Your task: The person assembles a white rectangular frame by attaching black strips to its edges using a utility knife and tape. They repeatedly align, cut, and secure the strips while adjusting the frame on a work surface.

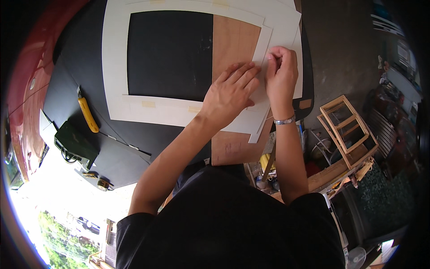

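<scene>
A white frame (115,58) lies on the black tabletop (134,132), partly over a wooden board (237,148). The left hand (233,87) rests across its right side, fingers slightly spread; beside it, the right hand's (283,67) fingers curl thumbward, any pinch unclear.

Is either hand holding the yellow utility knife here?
No, the yellow utility knife lies on the black tabletop, well apart from the left hand and the right hand.
</scene>
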### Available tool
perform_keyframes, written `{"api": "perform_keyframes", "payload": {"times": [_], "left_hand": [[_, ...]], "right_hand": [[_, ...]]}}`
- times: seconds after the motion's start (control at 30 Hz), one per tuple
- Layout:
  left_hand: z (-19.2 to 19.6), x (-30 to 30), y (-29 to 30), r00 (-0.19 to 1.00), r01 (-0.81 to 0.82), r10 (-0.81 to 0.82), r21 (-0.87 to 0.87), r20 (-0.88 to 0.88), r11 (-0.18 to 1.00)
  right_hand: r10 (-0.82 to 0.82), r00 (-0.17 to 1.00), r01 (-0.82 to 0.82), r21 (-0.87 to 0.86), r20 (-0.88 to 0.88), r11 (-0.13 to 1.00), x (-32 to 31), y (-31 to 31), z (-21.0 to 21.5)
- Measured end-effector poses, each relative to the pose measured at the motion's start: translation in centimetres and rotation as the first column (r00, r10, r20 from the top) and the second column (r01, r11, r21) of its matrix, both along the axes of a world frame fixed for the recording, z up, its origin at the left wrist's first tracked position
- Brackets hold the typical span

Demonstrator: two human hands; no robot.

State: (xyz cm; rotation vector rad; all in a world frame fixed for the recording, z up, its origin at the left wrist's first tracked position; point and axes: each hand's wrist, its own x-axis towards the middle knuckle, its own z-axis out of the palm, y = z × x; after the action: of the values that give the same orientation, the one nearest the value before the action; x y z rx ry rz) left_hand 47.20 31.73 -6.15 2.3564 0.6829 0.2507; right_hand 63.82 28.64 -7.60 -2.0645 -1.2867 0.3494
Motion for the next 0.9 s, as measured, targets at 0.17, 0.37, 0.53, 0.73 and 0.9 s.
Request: {"api": "perform_keyframes", "payload": {"times": [0.17,0.37,0.53,0.73,0.9], "left_hand": [[-0.2,-0.2,0.0,1.0,0.002,-0.002,-0.007,0.002,1.0],[0.0,-0.2,0.1,1.0,-0.001,0.001,-0.002,-0.018,1.0],[-0.1,-0.2,0.0,1.0,-0.004,0.004,-0.008,0.006,1.0],[0.4,-0.4,-0.1,0.997,-0.038,0.042,-0.063,0.059,0.997],[5.2,-1.5,-2.7,0.798,-0.228,0.588,-0.839,0.128,0.493]], "right_hand": [[0.014,0.995,-0.006,-0.081,0.098,0.997,-0.3,0.6,0.7],[0.035,0.955,0.013,-0.161,0.295,0.987,-0.8,1.6,0.1],[0.088,0.983,-0.065,-0.143,0.16,0.988,-0.1,0.6,0.5],[0.128,0.955,-0.152,-0.068,-0.269,0.986,1.5,-2.3,3.1],[0.246,0.841,-0.332,-0.099,-0.482,0.938,-1.0,-6.6,9.3]]}}
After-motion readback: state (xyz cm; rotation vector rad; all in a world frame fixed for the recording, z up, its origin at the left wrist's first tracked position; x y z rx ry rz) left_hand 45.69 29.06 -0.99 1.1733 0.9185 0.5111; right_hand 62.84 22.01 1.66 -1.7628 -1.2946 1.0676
